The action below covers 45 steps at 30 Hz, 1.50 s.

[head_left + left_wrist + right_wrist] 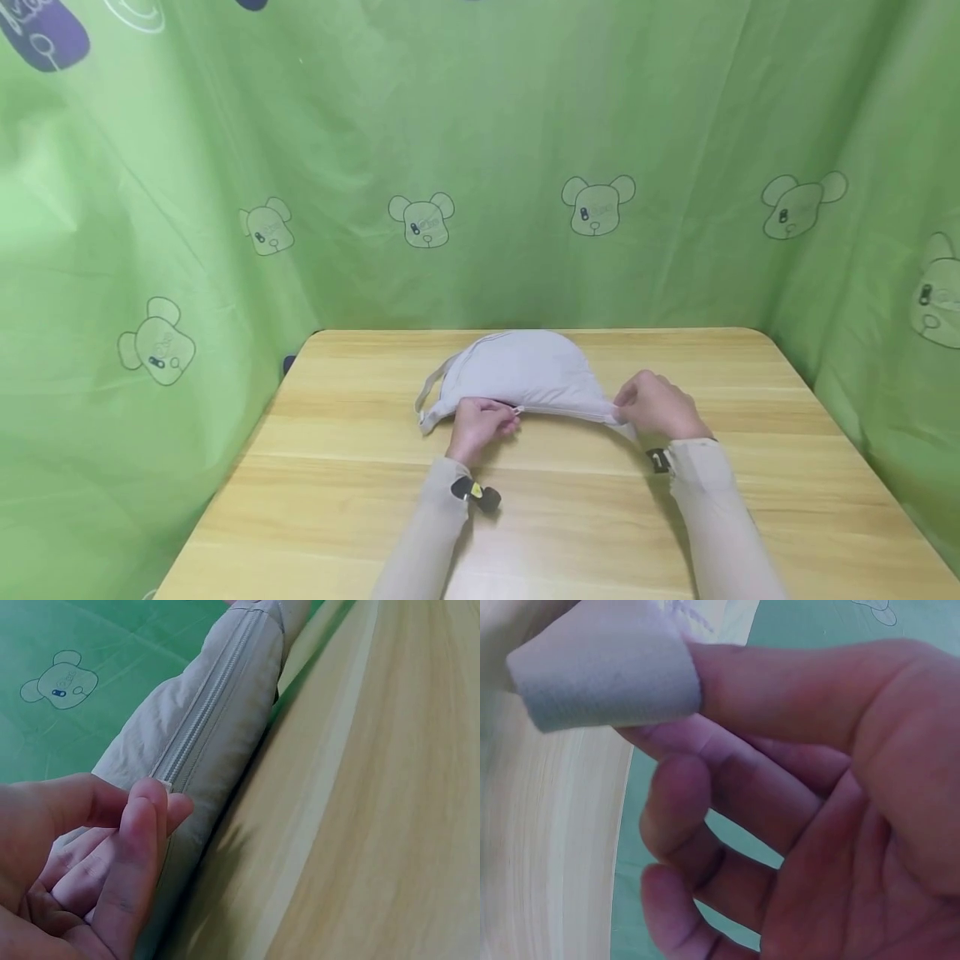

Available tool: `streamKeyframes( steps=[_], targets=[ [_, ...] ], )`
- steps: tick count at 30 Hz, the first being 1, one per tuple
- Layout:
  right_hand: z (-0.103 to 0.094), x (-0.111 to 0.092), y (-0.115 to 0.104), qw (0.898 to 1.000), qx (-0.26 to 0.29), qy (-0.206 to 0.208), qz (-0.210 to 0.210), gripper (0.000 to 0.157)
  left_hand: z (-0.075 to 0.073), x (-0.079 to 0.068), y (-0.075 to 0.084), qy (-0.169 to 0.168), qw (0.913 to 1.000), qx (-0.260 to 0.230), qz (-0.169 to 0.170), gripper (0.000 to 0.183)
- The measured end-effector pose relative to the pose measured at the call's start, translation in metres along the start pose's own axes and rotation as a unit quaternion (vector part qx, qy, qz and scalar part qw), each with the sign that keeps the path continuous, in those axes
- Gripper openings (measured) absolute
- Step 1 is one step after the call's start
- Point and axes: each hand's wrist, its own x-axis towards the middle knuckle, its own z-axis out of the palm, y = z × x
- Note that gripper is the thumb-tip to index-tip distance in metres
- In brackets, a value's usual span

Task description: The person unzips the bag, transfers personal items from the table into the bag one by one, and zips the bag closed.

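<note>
A light grey crescent-shaped bag lies at the back of the table, its zipped edge facing me. With thumb and fingertips my left hand pinches the zipper pull, left of the middle of that edge. From the pull toward the right end, the zipper has its teeth joined in the left wrist view. My right hand pinches the fabric strap end at the bag's right corner between thumb and index finger. Its other fingers curl loosely below, as the right wrist view shows.
A strap loop hangs at the bag's left end. The wooden table has rounded back corners. Green curtains printed with bear heads enclose it at the back and both sides.
</note>
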Motion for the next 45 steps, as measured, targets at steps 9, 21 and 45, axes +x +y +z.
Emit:
streamKeyframes(
  steps=[9,21,45],
  targets=[
    [0.0,0.001,0.002,1.0,0.001,-0.001,-0.002,0.024,-0.004,0.002,-0.002,-0.013,0.9999,0.0,0.002,0.012],
    [-0.001,0.0,0.002,1.0,0.0,0.004,-0.004,0.024,-0.007,0.003,-0.004,-0.028,0.9992,-0.029,-0.009,0.014],
    [-0.001,0.0,0.002,1.0,0.005,-0.003,0.002,0.025,-0.015,0.0,0.003,-0.027,0.9984,-0.042,-0.028,0.019]
  ],
)
